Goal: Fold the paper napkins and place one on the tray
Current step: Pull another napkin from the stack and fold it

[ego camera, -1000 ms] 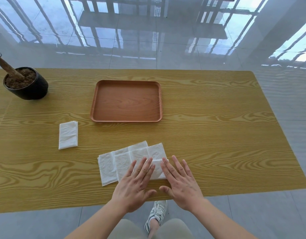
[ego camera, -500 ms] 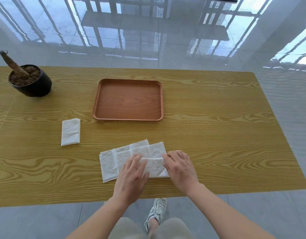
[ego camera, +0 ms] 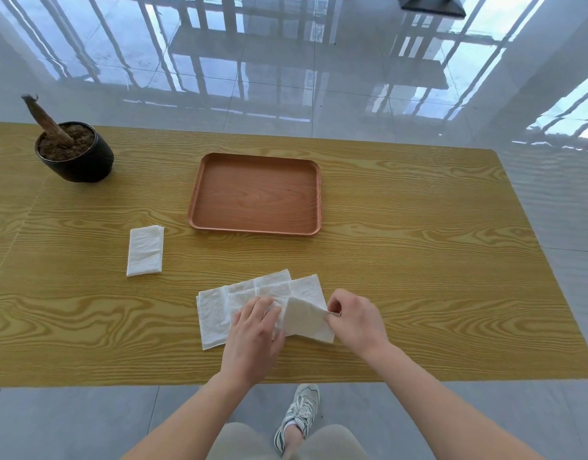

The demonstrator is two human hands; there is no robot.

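Two napkins (ego camera: 252,300) unfolded, one folded napkin (ego camera: 145,250)

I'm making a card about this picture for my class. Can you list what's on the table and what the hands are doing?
table: yellow wood grain
tray: brown, nothing on it
folded napkin: lying alone, left of the tray
open napkins: overlapping, at the near edge
left hand: pressing down on the open napkins
right hand: pinching a napkin flap, lifting it over
plant pot: black, with soil and a stump, far left
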